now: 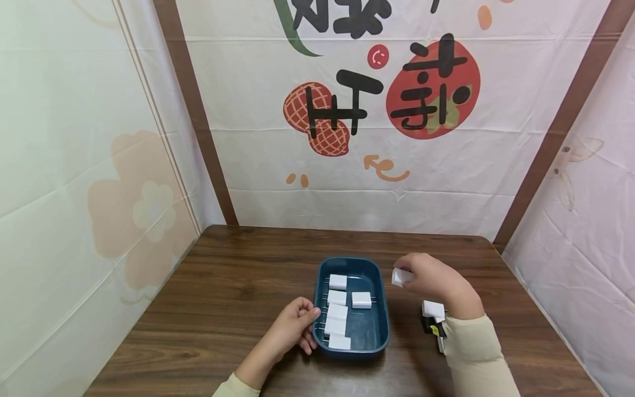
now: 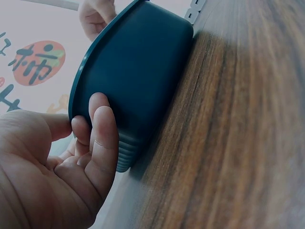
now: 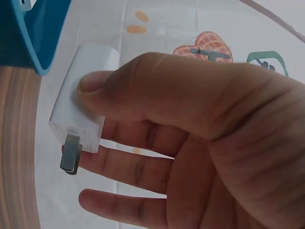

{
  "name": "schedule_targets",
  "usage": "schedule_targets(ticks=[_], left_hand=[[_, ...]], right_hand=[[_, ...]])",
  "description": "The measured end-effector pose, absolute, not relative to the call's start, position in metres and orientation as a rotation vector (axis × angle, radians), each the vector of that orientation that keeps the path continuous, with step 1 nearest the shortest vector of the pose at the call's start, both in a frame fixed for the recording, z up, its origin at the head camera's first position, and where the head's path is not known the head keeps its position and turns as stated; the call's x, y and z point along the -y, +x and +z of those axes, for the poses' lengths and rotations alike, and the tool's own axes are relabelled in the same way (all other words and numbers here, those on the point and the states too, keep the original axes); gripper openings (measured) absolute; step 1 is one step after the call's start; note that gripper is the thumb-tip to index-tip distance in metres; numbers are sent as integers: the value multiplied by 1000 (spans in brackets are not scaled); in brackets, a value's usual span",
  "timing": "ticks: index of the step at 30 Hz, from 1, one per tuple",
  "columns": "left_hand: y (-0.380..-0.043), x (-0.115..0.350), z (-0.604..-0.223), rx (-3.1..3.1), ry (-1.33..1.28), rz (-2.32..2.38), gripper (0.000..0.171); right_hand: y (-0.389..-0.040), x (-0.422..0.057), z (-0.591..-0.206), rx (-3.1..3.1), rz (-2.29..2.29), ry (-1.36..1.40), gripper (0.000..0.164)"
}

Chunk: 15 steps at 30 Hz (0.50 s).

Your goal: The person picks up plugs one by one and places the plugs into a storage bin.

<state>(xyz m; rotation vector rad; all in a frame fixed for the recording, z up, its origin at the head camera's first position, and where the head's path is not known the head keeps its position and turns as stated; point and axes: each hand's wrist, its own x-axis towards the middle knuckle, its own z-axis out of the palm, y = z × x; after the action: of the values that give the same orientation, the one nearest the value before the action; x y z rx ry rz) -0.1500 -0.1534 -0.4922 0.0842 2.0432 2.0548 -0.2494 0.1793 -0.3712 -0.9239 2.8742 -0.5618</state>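
A dark blue tray (image 1: 386,331) stands on the table and holds several white charger plugs (image 1: 338,282), most lined up along its left side with prongs pointing left. One charger in the tray, at the right, has its prongs facing right. My left hand (image 1: 294,324) pinches the tray's left rim, thumb on top and fingers against the outer wall, as the left wrist view shows. Just right of the tray, my right hand (image 1: 429,278) holds another white charger (image 3: 81,95) between thumb and fingers. Its two metal prongs stick out in the right wrist view.
Beside my right forearm lie another white charger (image 1: 433,310) and a black item with a yellow mark (image 1: 432,329), partly hidden by the sleeve. The wooden table (image 1: 248,275) reaches back to a printed white curtain (image 1: 347,209); curtains also hang at both sides.
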Motion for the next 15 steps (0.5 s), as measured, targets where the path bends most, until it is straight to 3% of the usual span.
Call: schedule_targets(ticks=[15], left_hand=[[-150,152,-491,-2044,90,2054,27]], right_hand=[[-237,-157,-369,-2914,-463,-946,34]])
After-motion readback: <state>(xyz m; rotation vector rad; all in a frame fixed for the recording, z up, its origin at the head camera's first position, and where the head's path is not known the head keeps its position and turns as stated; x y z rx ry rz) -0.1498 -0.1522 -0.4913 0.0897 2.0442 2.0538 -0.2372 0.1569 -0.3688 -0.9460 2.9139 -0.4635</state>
